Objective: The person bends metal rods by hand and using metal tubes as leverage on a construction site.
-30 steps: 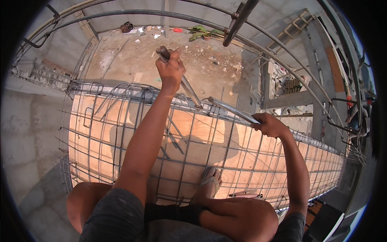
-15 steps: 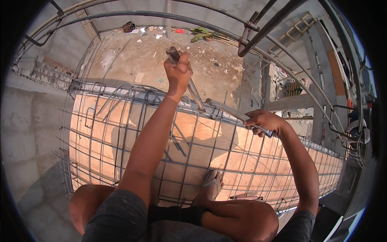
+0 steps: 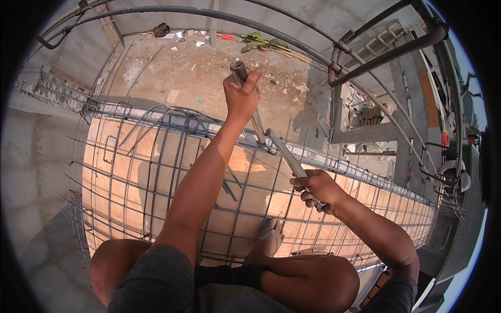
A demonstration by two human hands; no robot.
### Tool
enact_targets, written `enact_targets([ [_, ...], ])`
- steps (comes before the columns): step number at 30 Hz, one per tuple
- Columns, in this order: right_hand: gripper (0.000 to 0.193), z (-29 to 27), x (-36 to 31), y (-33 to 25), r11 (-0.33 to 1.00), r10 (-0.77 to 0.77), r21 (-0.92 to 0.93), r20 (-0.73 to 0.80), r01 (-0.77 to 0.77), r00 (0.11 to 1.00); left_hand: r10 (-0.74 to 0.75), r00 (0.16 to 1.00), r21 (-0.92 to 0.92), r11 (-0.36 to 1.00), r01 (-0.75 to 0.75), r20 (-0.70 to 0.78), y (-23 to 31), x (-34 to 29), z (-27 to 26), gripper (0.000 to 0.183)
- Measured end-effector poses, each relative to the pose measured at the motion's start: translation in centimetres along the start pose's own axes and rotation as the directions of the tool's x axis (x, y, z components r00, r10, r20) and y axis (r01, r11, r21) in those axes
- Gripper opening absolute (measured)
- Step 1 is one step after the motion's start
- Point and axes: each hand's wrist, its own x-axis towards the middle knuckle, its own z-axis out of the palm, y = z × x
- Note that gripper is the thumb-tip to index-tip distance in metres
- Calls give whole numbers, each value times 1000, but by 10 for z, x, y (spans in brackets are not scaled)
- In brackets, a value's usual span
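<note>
My left hand (image 3: 242, 100), arm stretched forward, is closed round a steel bar (image 3: 257, 125) with a thick, rusty cylindrical top. That bar leans slightly, its lower end down at the far edge of the rebar mesh (image 3: 237, 210). To the right, my right hand (image 3: 319, 191) grips a flat-sided steel lever (image 3: 285, 153), its rounded far end close to the lower part of the left bar. I cannot tell whether the two tools touch. Beneath both hands, the mesh lies over plywood (image 3: 117, 180).
Bent rebar ends (image 3: 156, 112) stick up at the far left edge. Dark curved pipes (image 3: 209, 13) cross above the far side and right. Beyond the edge lies a dirt floor (image 3: 172, 68) with debris. My sandalled foot (image 3: 269, 241) rests on the mesh.
My right hand has swung the lever nearer to me and slightly left, so it slants more steeply. My left hand, still round its bar, sits slightly farther right in view.
</note>
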Motion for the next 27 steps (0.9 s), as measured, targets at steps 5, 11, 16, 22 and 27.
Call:
enact_targets([
  [5,20,26,-1,12,994,14,107,-8,-13,1000,-17,1000,12,1000,17,-20,-3,1,2,34],
  [11,23,63,5,42,992,-121,21,-152,125,981,-25,999,-27,999,24,-26,-9,7,-6,33],
  [16,20,90,8,62,981,-157,81,-202,176,967,-56,998,26,998,57,-26,-11,20,-10,31],
  [22,35,117,35,126,955,-294,-148,-384,256,875,-215,962,-68,971,228,168,-26,35,-2,23],
  [27,48,146,59,149,904,-427,-236,-492,356,759,-330,863,-73,921,384,383,-32,66,-32,28],
])
